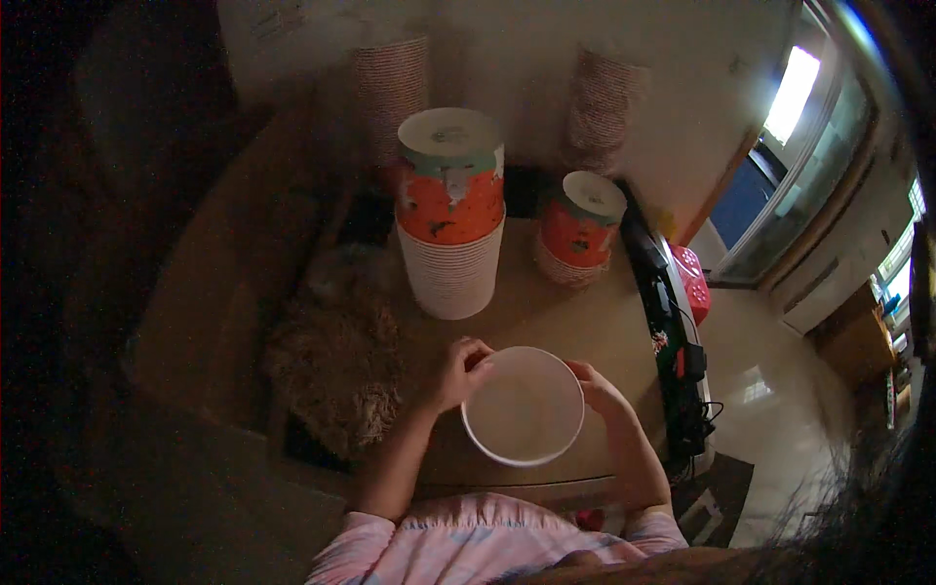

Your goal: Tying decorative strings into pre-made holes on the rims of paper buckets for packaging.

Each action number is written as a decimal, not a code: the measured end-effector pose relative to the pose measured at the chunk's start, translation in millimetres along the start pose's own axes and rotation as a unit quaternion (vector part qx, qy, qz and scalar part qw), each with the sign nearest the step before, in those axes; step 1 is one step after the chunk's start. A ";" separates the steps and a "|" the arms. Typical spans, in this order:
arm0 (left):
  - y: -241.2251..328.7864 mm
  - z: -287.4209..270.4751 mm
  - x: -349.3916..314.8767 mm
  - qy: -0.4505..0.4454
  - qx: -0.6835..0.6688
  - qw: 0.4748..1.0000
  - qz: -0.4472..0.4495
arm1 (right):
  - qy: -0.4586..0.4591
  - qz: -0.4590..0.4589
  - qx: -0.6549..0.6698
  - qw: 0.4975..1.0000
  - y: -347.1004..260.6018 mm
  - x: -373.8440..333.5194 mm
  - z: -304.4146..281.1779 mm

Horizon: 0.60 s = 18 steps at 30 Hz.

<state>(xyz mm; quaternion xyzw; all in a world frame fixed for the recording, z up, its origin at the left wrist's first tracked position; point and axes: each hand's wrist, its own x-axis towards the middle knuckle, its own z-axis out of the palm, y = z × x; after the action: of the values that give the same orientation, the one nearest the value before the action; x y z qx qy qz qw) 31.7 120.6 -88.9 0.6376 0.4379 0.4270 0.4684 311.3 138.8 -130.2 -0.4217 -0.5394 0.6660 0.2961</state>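
Note:
Close to my body, a round white paper tub [524, 405] is held between my two hands, its wide mouth facing up toward me. My left hand [462, 373] grips the rim at its upper left, thumb bent over the edge. On the other side my right hand [597, 388] closes around the wall, most of its fingers hidden behind the tub. Beyond it rises a tall stack of upside-down paper tubs [451, 210], orange and green on top with many white rims below. A shorter stack of smaller orange tubs [580, 229] stands to its right.
Left of the tall stack lies a heap of brown stringy fibre [346, 361]. Two more stacks of nested tubs, one at the back left [392, 93] and one at the back right [604, 102], stand near the wall. Black adapters and cables [690, 366] line the table's right edge, beside a red perforated box [690, 283].

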 end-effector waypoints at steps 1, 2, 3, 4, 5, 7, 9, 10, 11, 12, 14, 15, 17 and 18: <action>-0.3 7.1 -3.0 0.023 0.011 0.998 0.059 | -0.001 0.000 -0.002 1.000 -1.4 -0.9 -1.4; 5.4 10.1 -3.6 0.045 0.022 0.992 0.119 | -0.033 0.005 0.026 0.999 -6.4 -3.3 -1.5; 11.5 8.7 -5.3 0.045 0.020 0.992 0.120 | -0.064 0.010 0.053 0.996 -12.6 -6.6 -1.4; 18.4 6.7 -9.1 0.015 0.060 0.988 0.144 | -0.063 0.011 0.050 0.997 -21.2 -10.2 -1.8; 29.4 4.9 -13.3 -0.014 0.100 0.981 0.165 | -0.068 0.020 -0.001 0.998 -34.2 -14.7 -1.3; 40.9 0.6 -19.7 0.008 0.060 0.986 0.158 | -0.078 0.000 -0.042 0.996 -69.1 -24.2 3.7; 64.4 10.1 -10.8 0.005 -0.001 0.985 0.170 | -0.008 -0.106 -0.056 0.993 -110.4 -52.8 -12.9; 80.0 11.1 -8.4 0.078 0.027 0.969 0.233 | 0.061 -0.134 -0.033 0.989 -131.1 -61.3 -21.0; 82.6 -1.4 -15.4 0.171 0.083 0.942 0.276 | 0.095 -0.161 0.007 0.982 -143.0 -43.0 -20.7; 80.7 -7.0 -16.9 0.174 0.079 0.942 0.277 | 0.130 -0.226 0.034 0.965 -160.5 -41.4 -28.3; 70.5 -12.4 -21.5 0.168 0.048 0.957 0.232 | 0.272 -0.356 -0.146 0.882 -209.5 -44.8 -17.8; 65.5 -15.1 -29.1 0.175 0.051 0.956 0.229 | 0.346 -0.407 -0.335 0.776 -238.1 -38.9 0.8; 51.8 -14.0 -38.7 0.177 0.009 0.972 0.157 | 0.396 -0.442 -0.500 0.630 -271.7 -25.4 -20.4; 48.9 -12.6 -42.8 0.176 0.004 0.970 0.164 | 0.399 -0.445 -0.504 0.623 -284.4 -19.3 -22.0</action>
<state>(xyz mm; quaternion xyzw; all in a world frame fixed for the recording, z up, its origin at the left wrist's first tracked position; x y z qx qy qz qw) 16.7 73.7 -44.7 0.6175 0.4046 0.6020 0.3043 322.5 201.8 148.5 -0.4375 -0.7417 -0.1573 0.4834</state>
